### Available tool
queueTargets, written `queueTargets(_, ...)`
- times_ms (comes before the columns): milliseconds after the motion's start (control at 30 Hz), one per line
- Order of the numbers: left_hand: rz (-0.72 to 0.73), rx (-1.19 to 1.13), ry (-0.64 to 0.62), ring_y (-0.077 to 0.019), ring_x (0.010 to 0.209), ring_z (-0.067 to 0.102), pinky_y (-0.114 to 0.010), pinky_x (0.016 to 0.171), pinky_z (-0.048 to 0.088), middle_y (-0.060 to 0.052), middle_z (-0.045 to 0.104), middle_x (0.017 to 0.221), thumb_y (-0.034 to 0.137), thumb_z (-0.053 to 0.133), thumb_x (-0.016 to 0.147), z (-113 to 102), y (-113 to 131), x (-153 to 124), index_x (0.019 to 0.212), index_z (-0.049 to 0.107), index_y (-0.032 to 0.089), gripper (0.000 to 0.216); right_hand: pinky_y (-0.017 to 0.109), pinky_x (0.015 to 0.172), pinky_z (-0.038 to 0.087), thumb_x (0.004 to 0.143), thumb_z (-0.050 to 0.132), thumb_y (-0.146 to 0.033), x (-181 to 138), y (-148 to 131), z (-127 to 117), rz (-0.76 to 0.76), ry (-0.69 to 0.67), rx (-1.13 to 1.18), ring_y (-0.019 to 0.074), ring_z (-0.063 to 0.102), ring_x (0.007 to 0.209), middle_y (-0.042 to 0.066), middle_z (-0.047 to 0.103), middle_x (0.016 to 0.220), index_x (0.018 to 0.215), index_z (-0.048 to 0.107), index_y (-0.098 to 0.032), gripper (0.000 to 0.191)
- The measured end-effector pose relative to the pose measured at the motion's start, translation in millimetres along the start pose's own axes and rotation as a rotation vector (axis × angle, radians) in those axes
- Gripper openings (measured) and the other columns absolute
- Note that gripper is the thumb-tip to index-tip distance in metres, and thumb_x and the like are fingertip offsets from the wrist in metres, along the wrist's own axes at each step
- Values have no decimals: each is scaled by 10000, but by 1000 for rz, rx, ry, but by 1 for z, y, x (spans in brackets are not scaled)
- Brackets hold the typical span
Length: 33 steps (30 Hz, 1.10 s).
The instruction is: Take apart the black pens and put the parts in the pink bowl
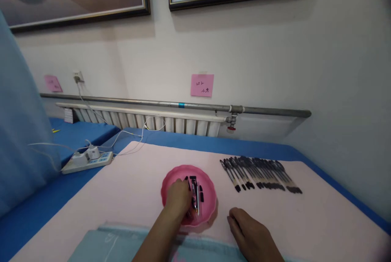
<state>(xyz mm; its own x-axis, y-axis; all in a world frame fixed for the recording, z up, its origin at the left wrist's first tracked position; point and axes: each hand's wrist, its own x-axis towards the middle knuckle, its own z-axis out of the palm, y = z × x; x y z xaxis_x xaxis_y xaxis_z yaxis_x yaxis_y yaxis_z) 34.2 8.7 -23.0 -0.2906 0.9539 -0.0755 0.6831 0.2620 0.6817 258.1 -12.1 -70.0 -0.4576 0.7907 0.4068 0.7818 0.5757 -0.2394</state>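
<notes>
My left hand (179,194) reaches down into a pink scalloped bowl (208,180), its back toward me and its fingertips mostly hidden. Right beside those fingers lie loose pen parts (196,193), clear barrels and black caps among them. Whether the fingers have closed on any part cannot be made out. My right hand (249,229) rests on the pink cloth to the right of the bowl, fingers curled together with nothing showing in them. Beyond it, many black-capped clear pens (259,173) lie side by side in a slanting row.
Pink cloth (128,180) covers most of the blue table (241,145). A folded light-blue fabric (100,243) lies along the near edge. To the left sits a white power strip (88,162) with trailing cables. A radiator (180,124) and pipe run behind.
</notes>
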Motion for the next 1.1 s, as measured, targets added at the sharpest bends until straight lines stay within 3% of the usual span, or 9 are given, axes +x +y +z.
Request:
queueTargets(233, -13, 210, 11, -289, 899, 639, -338, 753, 433, -175, 697, 964, 160, 475, 775, -20, -5, 0, 930, 681, 112, 262, 226, 509, 400, 900, 373, -235, 20, -29, -32, 1, 44, 62, 141, 595, 558, -6, 602, 655, 731, 463, -239, 192)
queueTargets(333, -13, 257, -15, -307, 831, 660, -334, 692, 443, -203, 709, 893, 182, 508, 759, -15, -3, -2, 835, 716, 93, 238, 229, 514, 372, 892, 382, -226, 50, -50, -56, -45, 40, 97, 133, 559, 545, -10, 589, 645, 700, 468, -231, 210)
queueTargets(467, 9, 300, -17, -332, 850, 663, -339, 680, 450, -243, 698, 936, 194, 534, 739, -3, 3, -2, 868, 725, 74, 259, 239, 546, 355, 887, 391, -237, 89, -64, -77, -24, 120, 175, 143, 547, 603, 2, 591, 676, 698, 487, -222, 212)
queueTargets(567, 3, 321, -29, -332, 828, 669, -338, 662, 453, -240, 707, 905, 168, 522, 722, -2, 2, 1, 845, 733, 81, 259, 242, 573, 361, 889, 399, -255, 98, -60, -68, 33, 165, 267, 144, 548, 627, 5, 589, 689, 704, 494, -218, 211)
queueTargets(767, -36, 352, -30, -336, 806, 669, -343, 652, 446, -234, 712, 852, 194, 508, 705, 0, -1, 8, 792, 735, 89, 265, 257, 570, 338, 870, 390, -212, 96, -34, -34, 51, 22, 301, 150, 525, 611, 9, 579, 686, 702, 489, -216, 195)
queueTargets(933, -46, 297, 4, -364, 811, 651, -390, 672, 435, -289, 679, 879, 223, 481, 722, 5, -3, 10, 783, 708, 44, 295, 266, 586, 335, 855, 414, -226, 100, -27, -30, 99, 0, 368, 151, 510, 615, 4, 565, 677, 699, 498, -217, 177)
queueTargets(1100, -29, 24, -36, -243, 653, 628, -305, 587, 428, -133, 676, 690, 281, 481, 735, -6, -4, 8, 676, 641, 127, 230, 253, 578, 375, 830, 446, -222, 99, -36, -30, 160, -67, 520, 144, 530, 618, -2, 589, 657, 686, 533, -210, 169)
